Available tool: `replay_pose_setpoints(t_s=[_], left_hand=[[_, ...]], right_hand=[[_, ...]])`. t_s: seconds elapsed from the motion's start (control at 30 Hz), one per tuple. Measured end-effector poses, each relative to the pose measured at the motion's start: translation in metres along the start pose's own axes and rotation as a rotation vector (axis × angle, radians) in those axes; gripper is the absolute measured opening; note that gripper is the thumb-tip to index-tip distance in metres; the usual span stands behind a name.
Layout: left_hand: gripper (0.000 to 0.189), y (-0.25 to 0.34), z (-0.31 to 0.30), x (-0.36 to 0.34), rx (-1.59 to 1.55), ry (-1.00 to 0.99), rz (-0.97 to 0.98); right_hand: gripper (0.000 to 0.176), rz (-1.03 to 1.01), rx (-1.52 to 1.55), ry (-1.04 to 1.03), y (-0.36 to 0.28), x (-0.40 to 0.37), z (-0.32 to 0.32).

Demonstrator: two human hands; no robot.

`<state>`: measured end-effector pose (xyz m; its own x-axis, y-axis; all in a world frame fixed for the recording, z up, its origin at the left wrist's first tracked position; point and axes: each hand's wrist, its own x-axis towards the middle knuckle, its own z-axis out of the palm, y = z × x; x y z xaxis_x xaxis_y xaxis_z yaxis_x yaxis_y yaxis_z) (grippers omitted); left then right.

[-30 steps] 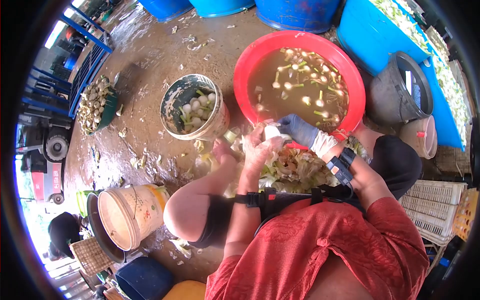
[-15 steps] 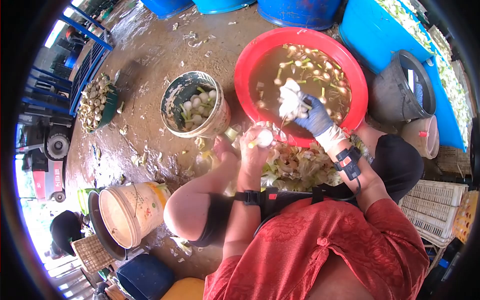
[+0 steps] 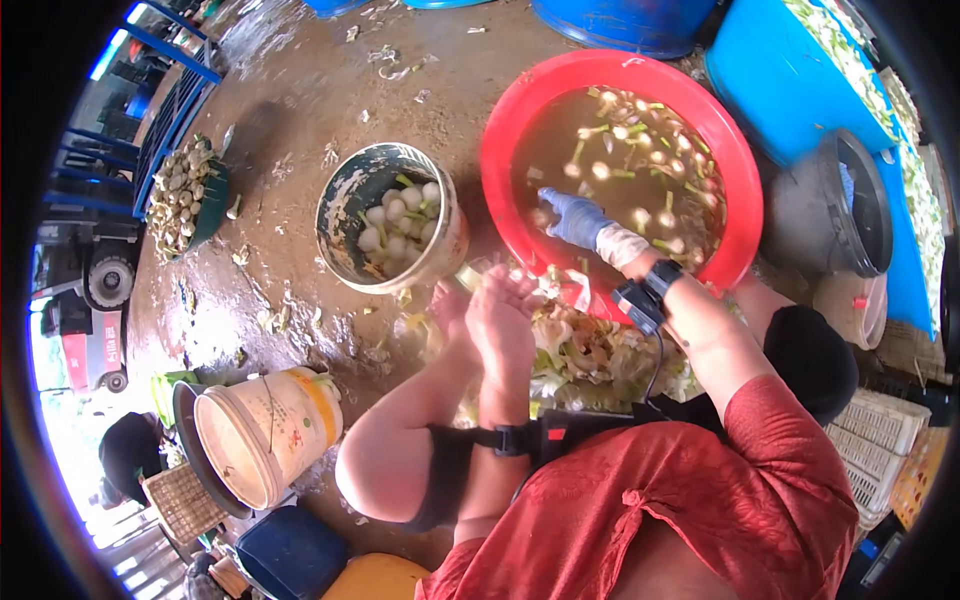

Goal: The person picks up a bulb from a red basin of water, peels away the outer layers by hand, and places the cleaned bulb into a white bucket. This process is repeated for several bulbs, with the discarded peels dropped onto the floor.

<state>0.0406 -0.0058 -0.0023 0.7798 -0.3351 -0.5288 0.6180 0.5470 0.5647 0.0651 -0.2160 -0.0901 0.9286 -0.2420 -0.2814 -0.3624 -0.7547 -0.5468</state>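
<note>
The right hand (image 3: pixel 575 217), in a blue glove, is dipped into the one red basin (image 3: pixel 600 68) of murky water, where trimmed onion bulbs (image 3: pixel 600 170) float. Its grip appears released, the fingers extended. The left hand (image 3: pixel 500 315) is held over a heap of peelings (image 3: pixel 590 350); whether anything is grasped cannot be told. Two buckets are seen: an upright bucket (image 3: pixel 345 200) of white bulbs and a tipped bucket (image 3: pixel 270 420), its printed label too blurred to be read.
</note>
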Motion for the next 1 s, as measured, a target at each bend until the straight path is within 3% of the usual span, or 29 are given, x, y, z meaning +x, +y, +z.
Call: replay_pose_setpoints(t_s=[0.13, 0.2, 0.33, 0.4, 0.43, 0.5, 0.53, 0.6, 0.63, 0.67, 0.73, 0.77, 0.87, 0.9, 0.93, 1.0], left_hand=[[0.017, -0.007, -0.008, 0.012, 0.11, -0.044, -0.072], [0.016, -0.007, -0.009, 0.015, 0.107, -0.029, -0.091], [0.016, -0.005, -0.011, 0.02, 0.102, -0.035, -0.099], [0.016, -0.006, -0.011, 0.02, 0.114, -0.04, -0.1], [0.016, -0.007, -0.01, 0.018, 0.16, 0.016, -0.06], [0.02, -0.012, -0.008, 0.015, 0.268, 0.103, 0.025], [0.02, -0.015, -0.009, 0.015, 0.269, 0.094, 0.023], [0.031, -0.009, -0.003, 0.012, 0.522, 0.058, 0.068], [0.039, -0.004, 0.001, 0.007, 0.591, 0.002, 0.034], [0.039, -0.006, 0.001, 0.006, 0.592, -0.007, 0.04], [0.039, -0.015, -0.001, 0.006, 0.44, -0.225, 0.075], [0.036, -0.017, 0.004, 0.002, 0.355, -0.262, 0.084], [0.035, -0.01, 0.011, -0.012, 0.35, -0.285, 0.135], [0.034, -0.011, 0.008, -0.008, 0.354, -0.254, 0.138], [0.034, -0.013, 0.007, -0.01, 0.353, -0.264, 0.143], [0.034, -0.012, 0.013, -0.019, 0.462, -0.254, 0.22]], right_hand=[[0.059, -0.013, -0.284, 0.039, 0.017, 0.063, 0.052], [0.046, 0.184, -0.376, -0.165, 0.029, 0.079, 0.08], [0.039, 0.007, -0.353, -0.302, 0.073, 0.08, 0.118], [0.047, 0.134, 0.538, -0.383, 0.045, 0.034, 0.056], [0.047, 0.143, 0.533, -0.38, 0.034, 0.015, 0.038], [0.05, -0.071, 1.01, -0.239, 0.008, -0.017, 0.011], [0.05, -0.071, 1.008, -0.23, -0.005, -0.03, -0.001], [0.052, -0.341, 0.887, -0.135, -0.025, -0.052, -0.018], [0.05, -0.275, 1.049, -0.283, -0.028, -0.061, -0.019], [0.05, -0.281, 1.045, -0.274, -0.034, -0.071, -0.025], [0.05, -0.427, 0.877, -0.252, -0.049, -0.087, -0.037], [0.05, -0.517, 0.775, -0.113, -0.054, -0.094, -0.036], [0.049, -0.518, 0.64, 0.076, -0.059, -0.104, -0.037], [0.044, -0.359, 0.57, 0.021, -0.062, -0.112, -0.046], [0.044, -0.363, 0.565, 0.03, -0.063, -0.115, -0.045], [0.034, -0.38, 0.577, 0.222, -0.063, -0.12, -0.04]])
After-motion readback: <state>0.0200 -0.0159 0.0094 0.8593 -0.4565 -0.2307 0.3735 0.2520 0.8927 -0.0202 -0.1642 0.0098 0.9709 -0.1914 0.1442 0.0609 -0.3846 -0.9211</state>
